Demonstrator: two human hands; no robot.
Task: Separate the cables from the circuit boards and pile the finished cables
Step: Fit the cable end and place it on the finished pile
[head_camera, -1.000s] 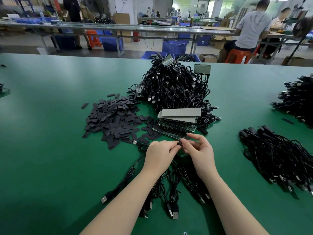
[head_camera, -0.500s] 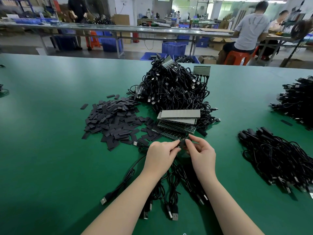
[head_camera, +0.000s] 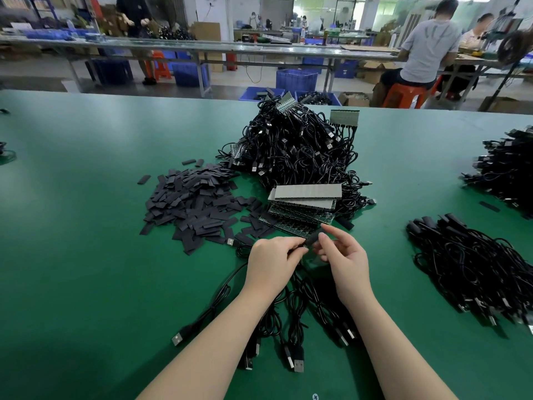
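Green bench (head_camera: 86, 255): I see my left hand (head_camera: 271, 264) and right hand (head_camera: 346, 258) pinching one small black cable end (head_camera: 313, 237) between them — cables (head_camera: 291, 321) trailing beneath, circuit boards (head_camera: 300, 210) just beyond.

Green table (head_camera: 86, 255), black flat sleeves (head_camera: 193, 203), blue crates (head_camera: 297, 79), orange stool (head_camera: 403, 95)
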